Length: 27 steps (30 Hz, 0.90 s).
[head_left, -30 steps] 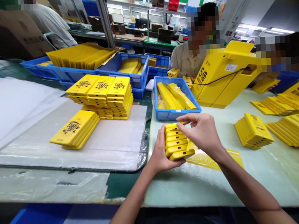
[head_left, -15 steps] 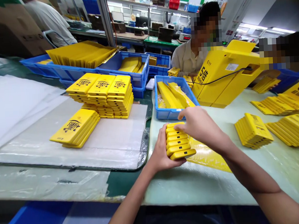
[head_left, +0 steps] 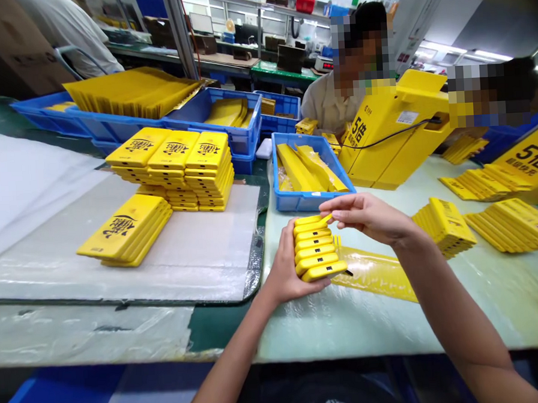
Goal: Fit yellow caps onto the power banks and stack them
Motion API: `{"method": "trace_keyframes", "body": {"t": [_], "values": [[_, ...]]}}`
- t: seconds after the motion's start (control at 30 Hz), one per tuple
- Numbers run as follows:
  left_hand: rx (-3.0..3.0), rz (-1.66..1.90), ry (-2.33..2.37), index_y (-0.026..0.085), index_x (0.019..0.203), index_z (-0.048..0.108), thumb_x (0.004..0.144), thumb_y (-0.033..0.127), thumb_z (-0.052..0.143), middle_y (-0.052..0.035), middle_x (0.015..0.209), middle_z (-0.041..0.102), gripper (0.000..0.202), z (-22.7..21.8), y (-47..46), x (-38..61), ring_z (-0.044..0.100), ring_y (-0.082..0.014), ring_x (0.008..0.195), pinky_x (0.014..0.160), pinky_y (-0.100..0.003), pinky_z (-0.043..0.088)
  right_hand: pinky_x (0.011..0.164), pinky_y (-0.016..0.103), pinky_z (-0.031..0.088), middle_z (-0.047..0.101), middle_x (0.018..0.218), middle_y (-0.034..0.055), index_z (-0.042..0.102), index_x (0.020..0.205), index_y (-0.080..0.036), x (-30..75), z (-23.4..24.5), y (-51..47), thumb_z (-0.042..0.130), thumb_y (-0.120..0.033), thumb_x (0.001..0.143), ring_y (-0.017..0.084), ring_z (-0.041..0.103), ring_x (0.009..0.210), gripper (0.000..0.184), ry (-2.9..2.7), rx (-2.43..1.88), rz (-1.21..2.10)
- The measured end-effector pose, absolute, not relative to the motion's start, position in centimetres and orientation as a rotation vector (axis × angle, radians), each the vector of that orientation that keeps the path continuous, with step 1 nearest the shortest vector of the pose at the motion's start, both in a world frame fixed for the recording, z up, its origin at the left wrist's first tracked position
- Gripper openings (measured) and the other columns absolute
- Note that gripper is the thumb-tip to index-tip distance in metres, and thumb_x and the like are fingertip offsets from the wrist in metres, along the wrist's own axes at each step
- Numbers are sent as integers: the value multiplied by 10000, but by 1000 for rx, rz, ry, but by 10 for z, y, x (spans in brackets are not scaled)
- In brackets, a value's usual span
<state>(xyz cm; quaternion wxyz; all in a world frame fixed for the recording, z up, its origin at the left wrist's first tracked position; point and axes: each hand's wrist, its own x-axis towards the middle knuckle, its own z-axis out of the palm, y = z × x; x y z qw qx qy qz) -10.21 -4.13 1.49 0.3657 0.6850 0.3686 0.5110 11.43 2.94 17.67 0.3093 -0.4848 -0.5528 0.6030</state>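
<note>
My left hand (head_left: 287, 273) is closed around a row of several yellow power banks (head_left: 315, 250) stood on edge, ports facing me, on the pale table. My right hand (head_left: 368, 216) reaches over the far end of the row and pinches the top corner of the farthest power bank, which tilts up slightly. A yellow plastic bag (head_left: 375, 274) lies flat on the table just right of the row, under my right forearm.
A blue bin (head_left: 311, 199) with yellow sleeves sits behind the row. Stacks of yellow power banks (head_left: 177, 170) and a lower stack (head_left: 126, 230) rest on foam sheet at left. More yellow piles (head_left: 446, 225) lie right. A yellow kiosk (head_left: 396, 134) and seated people are opposite.
My right hand slid from resting over the far end of the row to pinching the farthest power bank's corner, lifting it a little. My left hand kept its hold.
</note>
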Motion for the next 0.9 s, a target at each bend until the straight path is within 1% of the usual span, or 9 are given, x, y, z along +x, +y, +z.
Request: {"method": "trace_keyframes", "body": {"t": [0.07,0.17,0.23,0.33,0.43,0.53,0.7,0.83,0.9], "values": [[1760,1321,954,268,1770,190,678,517,1050,-221,1735,437,1412,14,-41,-102,485,-484,1627,1389,-718,386,781,330,668,864,918,107,902,901,-163,117,174,30,1110,-345,516,211,800,829,473,-1421,-1325,1501],[1761,1314,954,270,1772,181,674,493,1053,-221,1738,434,1419,13,-41,-103,494,-480,1626,1394,-721,376,749,341,681,842,797,98,870,808,-160,118,178,24,1112,-366,490,239,817,779,449,-1470,-1375,1453],[1760,1301,951,278,1776,162,673,470,1055,-213,1726,451,1432,12,-40,-103,508,-473,1618,1393,-725,375,701,328,671,822,749,83,854,779,-162,113,184,15,1073,-351,550,238,812,730,369,-1525,-1370,1390],[1749,1293,960,294,1782,148,665,445,1063,-203,1714,463,1453,11,-41,-103,513,-469,1612,1387,-726,382,658,306,649,808,739,61,845,796,-162,99,188,1,962,-279,662,228,803,695,213,-1589,-1348,1124],[1739,1294,965,327,1781,157,664,444,1062,-186,1720,455,1443,11,-42,-103,512,-469,1606,1372,-742,392,635,300,630,816,771,58,834,796,-164,85,187,-9,859,-223,717,217,787,673,101,-1678,-1336,854],[1734,1306,952,355,1777,164,665,463,1057,-169,1735,431,1430,11,-41,-102,505,-467,1605,1368,-744,395,639,307,624,805,754,48,817,778,-170,77,184,-14,790,-180,761,216,777,664,33,-1779,-1319,707],[1732,1298,929,365,1777,148,683,481,1042,-163,1725,428,1418,11,-41,-102,512,-467,1590,1355,-748,413,682,306,598,800,751,25,801,785,-173,71,181,-18,755,-89,809,198,765,674,98,-1894,-1282,590],[1737,1271,954,330,1779,147,681,463,1044,-192,1749,398,1424,12,-42,-103,496,-475,1603,1360,-753,402,715,304,567,810,780,19,800,798,-169,67,186,-16,786,-26,818,187,756,692,145,-2001,-1287,527],[1728,1263,953,323,1775,158,683,453,1042,-194,1735,416,1411,14,-42,-103,515,-467,1588,1358,-740,413,719,305,548,813,788,24,803,803,-164,64,190,-13,803,9,802,187,746,699,173,-2065,-1335,490]]}}
